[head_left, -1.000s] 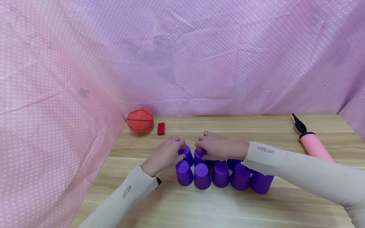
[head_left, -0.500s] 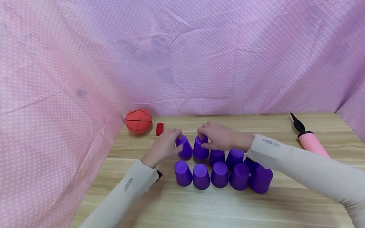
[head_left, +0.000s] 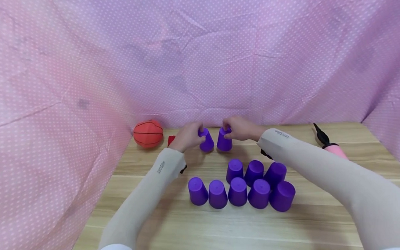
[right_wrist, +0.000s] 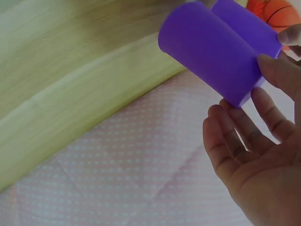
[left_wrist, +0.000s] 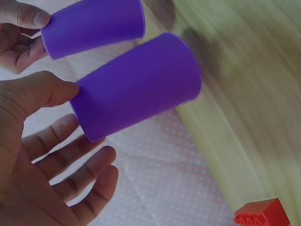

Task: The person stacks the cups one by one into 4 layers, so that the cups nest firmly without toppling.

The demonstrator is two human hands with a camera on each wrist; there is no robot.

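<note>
My left hand (head_left: pixel 188 135) pinches an upside-down purple cup (left_wrist: pixel 138 87) near its base, between thumb and fingers. A second purple cup (right_wrist: pixel 211 52) is pinched the same way by my right hand (head_left: pixel 242 128). These two cups stand side by side with a small gap, toward the back edge of the table. Nearer to me, more upside-down purple cups form two rows: a front row with a cup (head_left: pixel 217 194) among several, and a shorter row behind it with a cup (head_left: pixel 234 171) at its left end.
An orange toy basketball (head_left: pixel 148 134) sits at the back left, with a red toy brick (left_wrist: pixel 263 214) beside it, partly behind my left hand. A pink hand pump (head_left: pixel 334 149) with a black nozzle lies at the right. Dotted pink cloth (head_left: pixel 217 65) hangs behind the table (head_left: pixel 190 235).
Both hands have carried the two left cups of the rear row away from the others, toward the back of the table. The remaining cups kept their places.
</note>
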